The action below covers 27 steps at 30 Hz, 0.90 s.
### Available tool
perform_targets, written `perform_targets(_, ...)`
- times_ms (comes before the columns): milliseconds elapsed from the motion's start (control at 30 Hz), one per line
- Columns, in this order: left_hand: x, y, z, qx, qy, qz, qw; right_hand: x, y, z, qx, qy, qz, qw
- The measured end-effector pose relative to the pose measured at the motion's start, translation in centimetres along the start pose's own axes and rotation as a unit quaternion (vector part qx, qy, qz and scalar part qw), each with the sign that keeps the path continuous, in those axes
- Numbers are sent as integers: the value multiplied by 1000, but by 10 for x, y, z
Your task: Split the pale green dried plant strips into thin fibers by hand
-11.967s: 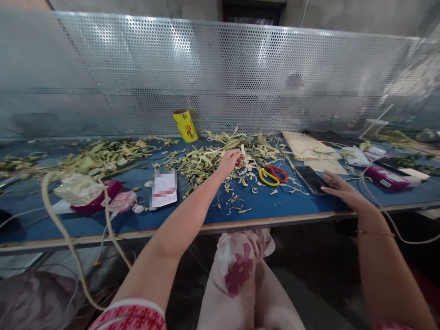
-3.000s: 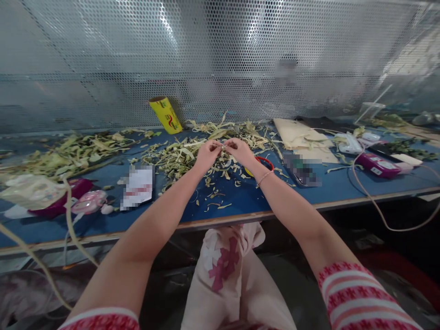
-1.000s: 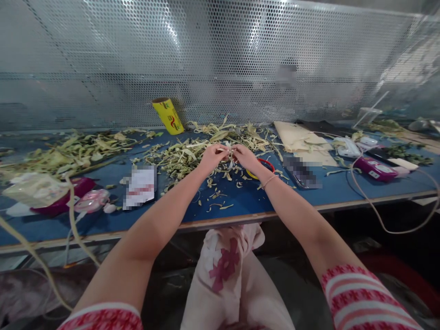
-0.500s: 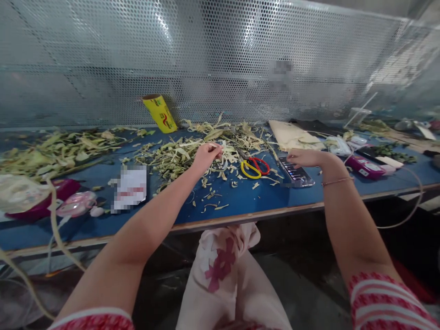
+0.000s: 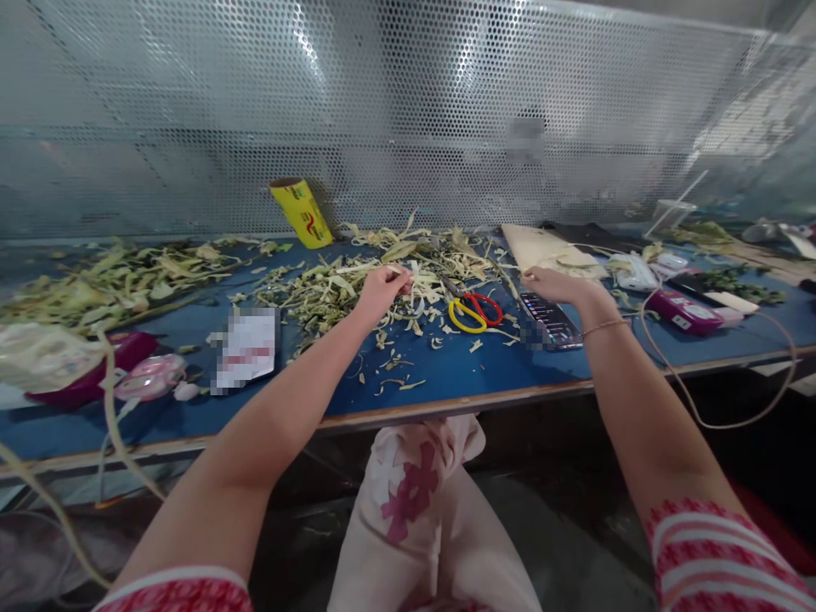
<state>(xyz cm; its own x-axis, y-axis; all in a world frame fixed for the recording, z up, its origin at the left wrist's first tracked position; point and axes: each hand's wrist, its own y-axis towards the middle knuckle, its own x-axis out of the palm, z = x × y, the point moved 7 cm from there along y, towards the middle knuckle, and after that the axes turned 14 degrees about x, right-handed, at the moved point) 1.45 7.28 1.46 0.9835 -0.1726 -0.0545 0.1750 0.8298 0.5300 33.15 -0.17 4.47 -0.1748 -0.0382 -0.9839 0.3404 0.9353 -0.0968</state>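
Observation:
My left hand (image 5: 386, 287) is closed in a pinch over a heap of pale green plant trimmings (image 5: 325, 293). Whatever sits between its fingertips is too small to make out. My right hand (image 5: 552, 286) hovers above the top end of a phone (image 5: 553, 325) with a lit screen, its fingers drawn together. I cannot tell whether they hold anything. Between both hands lie scissors (image 5: 475, 312) with one yellow and one red handle, blades pointing into the trimmings.
A yellow cardboard tube (image 5: 301, 212) leans by the perforated metal wall (image 5: 382, 110). More dried leaves (image 5: 108, 276) cover the left side. A pixelated packet (image 5: 247, 350), a pink device (image 5: 151, 376), a beige board (image 5: 545, 246), a purple box (image 5: 685, 313) and a cable (image 5: 720, 425) lie around.
My right hand has moved a little left and up along the phone, and its fingers have drawn closer together. The left hand stays nearly in place over the trimmings.

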Motion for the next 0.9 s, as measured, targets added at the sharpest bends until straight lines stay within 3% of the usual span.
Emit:
perform_targets(133, 2, -2, 2, -14, 1, -8, 1000, -3, -14, -36, -26, 46, 13, 999)
perform_targets(333, 4, 0, -2, 6, -22, -17, 1000, 13, -31, -155, -163, 186, 55, 967)
perform_targets(467, 3, 3, -3, 10, -48, -12, 999, 31, -36, -217, -236, 222, 31, 946)
perform_targets(633, -5, 4, -3, 12, -41, 38, 998, 38, -27, -218, -220, 338, 46, 914)
perform_targets(900, 4, 2, -10, -13, -37, 7, 999, 59, 2, -192, -162, 484, -1, 860)
